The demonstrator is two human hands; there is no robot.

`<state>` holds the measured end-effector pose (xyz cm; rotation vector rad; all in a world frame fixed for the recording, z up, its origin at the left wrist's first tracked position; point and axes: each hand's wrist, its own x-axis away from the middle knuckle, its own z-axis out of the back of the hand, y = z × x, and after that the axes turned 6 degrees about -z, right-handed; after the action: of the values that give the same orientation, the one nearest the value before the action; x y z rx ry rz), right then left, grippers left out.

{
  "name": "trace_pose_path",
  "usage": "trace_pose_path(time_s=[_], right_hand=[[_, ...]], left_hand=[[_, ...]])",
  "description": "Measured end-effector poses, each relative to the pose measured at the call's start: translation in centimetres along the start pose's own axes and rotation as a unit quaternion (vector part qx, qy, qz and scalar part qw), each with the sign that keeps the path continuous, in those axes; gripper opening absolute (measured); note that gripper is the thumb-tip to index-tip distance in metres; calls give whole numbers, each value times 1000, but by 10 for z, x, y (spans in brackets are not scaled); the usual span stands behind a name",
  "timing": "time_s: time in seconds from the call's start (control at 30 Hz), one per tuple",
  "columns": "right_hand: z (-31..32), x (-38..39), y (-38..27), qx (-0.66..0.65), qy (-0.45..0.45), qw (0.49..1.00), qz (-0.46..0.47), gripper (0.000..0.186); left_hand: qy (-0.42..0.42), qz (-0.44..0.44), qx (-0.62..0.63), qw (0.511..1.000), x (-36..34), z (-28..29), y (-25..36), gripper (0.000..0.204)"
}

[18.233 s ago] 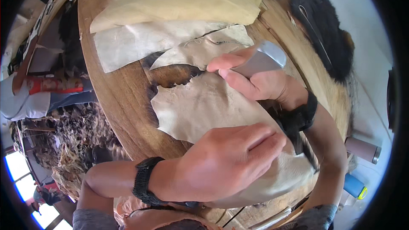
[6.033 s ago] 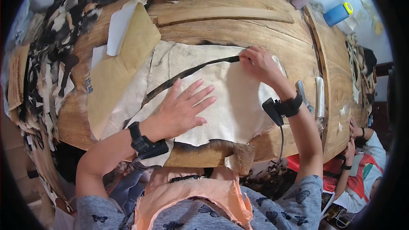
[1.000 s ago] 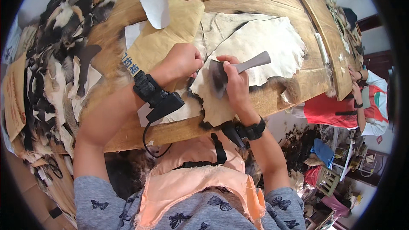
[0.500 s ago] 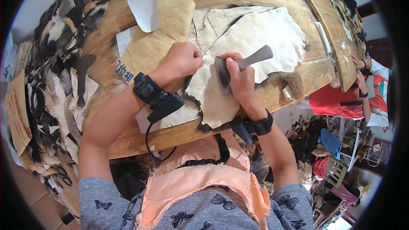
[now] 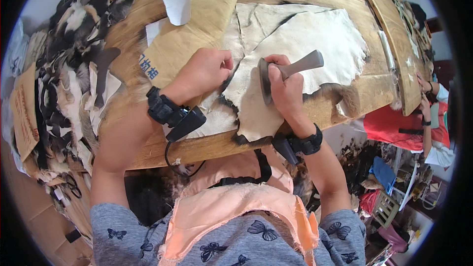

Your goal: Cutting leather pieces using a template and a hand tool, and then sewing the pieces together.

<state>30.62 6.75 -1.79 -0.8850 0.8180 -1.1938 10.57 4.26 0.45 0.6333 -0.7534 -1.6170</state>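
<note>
In the centre of the frame, a pale hide (image 5: 315,39) lies spread on a wooden table (image 5: 362,91), reaching from the lower middle up toward the upper right, with dark fur showing along parts of its edge and a brown tuft at its lower right. Right of centre, the right hand (image 5: 287,87) is closed around a flared-bladed metal tool (image 5: 306,62), thumb against its grey body; the handle tilts to the upper right, and the broad blade stands over the hide at the middle of the frame. Left of it, the left hand (image 5: 203,73) is palm inward with fingers curled; its fingertips are hidden, so how tightly they close, and whether they pinch anything, cannot be told.

Just beyond the left hand, in the upper middle, a tan paper sheet (image 5: 192,32) lies on the table, a smaller white sheet (image 5: 176,0) on top of it. A heap of fur scraps (image 5: 74,19) fills the upper left, and a brown cardboard piece (image 5: 24,116) stands near the left rim. At the right rim, a co-worker in a red apron (image 5: 394,123) has hands near a wooden board (image 5: 387,29).
</note>
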Motion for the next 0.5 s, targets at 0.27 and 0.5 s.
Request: trace_pose_path(time_s=[0.27, 0.5], right_hand=[[-14, 1, -26, -151, -54, 986, -52, 25], [-29, 5, -14, -106, -29, 992, -55, 24]], left_hand=[[-24, 116, 134, 984, -3, -2, 10, 14], [-51, 138, 133, 980, -12, -5, 7, 16]])
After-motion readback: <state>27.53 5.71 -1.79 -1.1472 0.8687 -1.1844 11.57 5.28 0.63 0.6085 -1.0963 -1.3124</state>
